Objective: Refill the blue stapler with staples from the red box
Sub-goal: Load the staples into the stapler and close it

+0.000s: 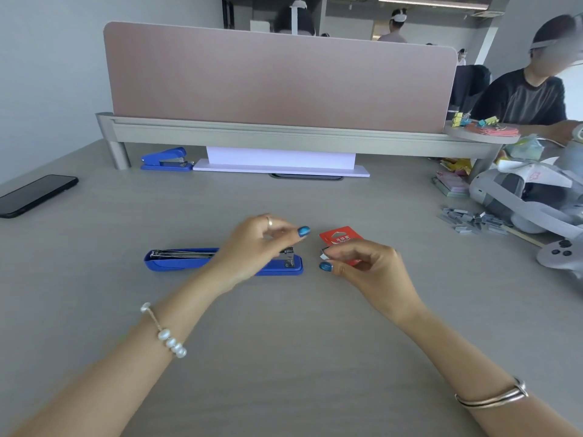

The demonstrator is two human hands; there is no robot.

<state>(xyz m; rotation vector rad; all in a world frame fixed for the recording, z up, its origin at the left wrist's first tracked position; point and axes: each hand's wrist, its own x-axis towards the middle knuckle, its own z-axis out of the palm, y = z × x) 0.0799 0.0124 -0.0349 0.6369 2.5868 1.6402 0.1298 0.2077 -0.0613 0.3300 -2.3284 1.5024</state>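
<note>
The blue stapler (176, 261) lies opened out flat on the grey desk, its metal staple channel facing up at the left end. My left hand (252, 247) hovers over the stapler's right half, fingers curled and apart, thumb pointing right, with nothing visibly in it. The red box (340, 236) sits just right of the stapler, its flap open. My right hand (372, 263) covers the box's near side and grips it, thumb at its left edge where a silvery strip of staples (325, 252) shows.
A second blue stapler (167, 159) sits at the back left under the pink divider (277, 77). A black phone (34, 195) lies far left. Loose staple strips (473, 219), a headset and controller (536, 197) crowd the right. A person sits at back right.
</note>
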